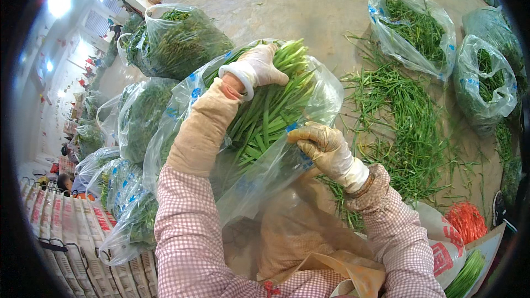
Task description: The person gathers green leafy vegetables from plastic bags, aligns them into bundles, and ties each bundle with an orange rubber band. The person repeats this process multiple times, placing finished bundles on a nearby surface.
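My left hand (261,66), in a pale glove with a white ring at its wrist, grips a bunch of green chives (269,120) near the pale stem ends. The leaves lie inside a clear plastic bag (327,82) with blue print, and the stem ends point away from me. With my right hand (325,147), in a worn, stained glove, I pinch the near right rim of this bag between thumb and bent fingers. How full the bag is below the leaves is hidden.
Filled plastic bags (182,41) crowd the left. Loose green leaves (405,124) litter the floor at right, before more bags (418,29). Red ties (466,221) and a chive bundle (468,275) lie near right. Stacked plastic crates (78,231) stand near left; a person (66,183) is beyond.
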Demonstrator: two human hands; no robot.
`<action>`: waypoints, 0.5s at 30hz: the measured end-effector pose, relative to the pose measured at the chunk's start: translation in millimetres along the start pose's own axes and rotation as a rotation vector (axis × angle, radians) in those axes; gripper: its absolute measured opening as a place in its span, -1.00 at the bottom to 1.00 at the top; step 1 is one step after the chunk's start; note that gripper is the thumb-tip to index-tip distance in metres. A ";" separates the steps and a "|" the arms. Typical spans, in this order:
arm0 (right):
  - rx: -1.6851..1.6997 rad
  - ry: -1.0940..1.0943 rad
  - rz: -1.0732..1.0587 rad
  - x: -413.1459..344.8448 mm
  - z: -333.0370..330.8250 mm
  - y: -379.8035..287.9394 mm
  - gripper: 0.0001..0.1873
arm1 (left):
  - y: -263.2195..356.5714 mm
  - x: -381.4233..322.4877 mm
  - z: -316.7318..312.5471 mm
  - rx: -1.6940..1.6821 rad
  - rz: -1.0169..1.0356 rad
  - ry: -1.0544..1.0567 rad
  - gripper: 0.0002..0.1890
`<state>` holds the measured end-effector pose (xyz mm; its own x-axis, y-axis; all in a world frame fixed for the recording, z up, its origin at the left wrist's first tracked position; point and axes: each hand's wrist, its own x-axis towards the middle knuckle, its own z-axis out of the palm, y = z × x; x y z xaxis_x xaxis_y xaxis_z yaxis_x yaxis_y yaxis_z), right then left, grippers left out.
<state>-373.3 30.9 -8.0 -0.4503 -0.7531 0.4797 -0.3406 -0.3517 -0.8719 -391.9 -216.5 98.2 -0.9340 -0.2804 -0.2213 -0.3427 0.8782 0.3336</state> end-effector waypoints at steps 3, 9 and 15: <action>0.105 -0.002 0.053 -1.3 -1.4 -1.7 -0.82 | -12.6 3.4 1.2 -0.169 0.042 -0.013 -0.28; 0.600 0.216 0.381 3.9 -9.8 -9.8 -0.78 | -36.5 -21.4 -14.7 -0.655 0.147 0.103 -0.42; 0.983 0.504 0.489 35.3 -1.8 2.0 -0.49 | -24.6 -42.3 -4.9 -0.829 0.276 0.300 -0.42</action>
<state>-391.4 4.6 7.4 -0.7024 -0.7001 -0.1284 0.6303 -0.5279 -0.5693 -344.4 -228.1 103.8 -0.9407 -0.2927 0.1713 0.0413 0.4025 0.9145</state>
